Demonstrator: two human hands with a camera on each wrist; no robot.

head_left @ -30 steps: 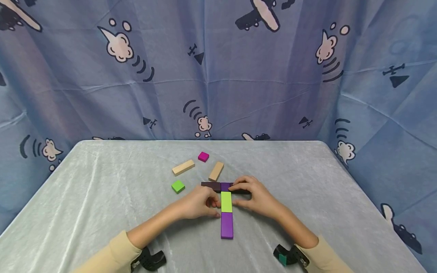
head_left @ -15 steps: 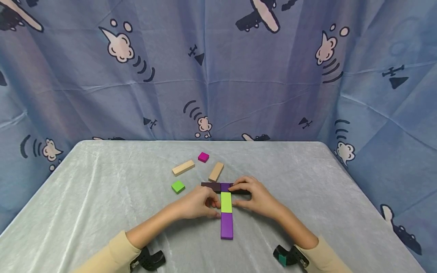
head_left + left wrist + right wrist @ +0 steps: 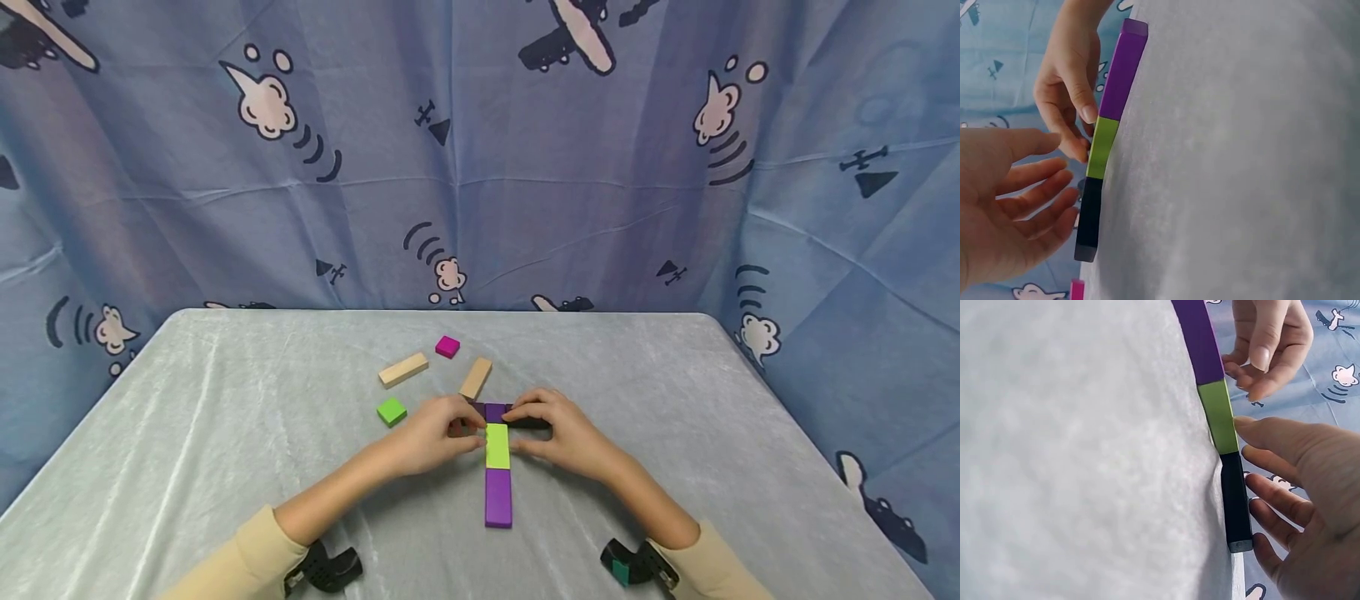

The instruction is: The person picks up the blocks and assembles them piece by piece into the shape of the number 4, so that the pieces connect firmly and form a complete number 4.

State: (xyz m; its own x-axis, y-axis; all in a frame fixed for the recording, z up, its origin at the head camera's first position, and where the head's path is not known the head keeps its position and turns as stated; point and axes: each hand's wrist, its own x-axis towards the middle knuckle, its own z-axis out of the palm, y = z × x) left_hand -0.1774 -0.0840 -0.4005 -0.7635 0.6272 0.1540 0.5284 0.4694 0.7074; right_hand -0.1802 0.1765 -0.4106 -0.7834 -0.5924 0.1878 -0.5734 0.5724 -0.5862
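On the cloth-covered table a lime green block (image 3: 497,447) lies end to end with a longer purple block (image 3: 498,498). At their far end is a crosswise row: a small dark purple block (image 3: 495,412) between two dark blocks, the right one (image 3: 531,422) partly under the fingers, the left one mostly hidden. My left hand (image 3: 435,433) has its thumb and index fingertips right at the green block's left edge, other fingers loosely bent. My right hand (image 3: 564,432) reaches over the right dark block, index fingertip by the small purple block; its thumb (image 3: 1266,431) is at the green block's right edge.
Beyond the hands lie two natural wood blocks, one on the left (image 3: 403,369) and one nearer the row (image 3: 476,378). A magenta block (image 3: 447,347) lies farther back, and a small green block (image 3: 392,412) sits left of the left hand. A patterned blue curtain (image 3: 480,167) hangs behind the table.
My left hand has moved slightly away from me, its thumb going from the purple-green joint up to the green block and its fingers now covering the left dark block. The right hand stays put.
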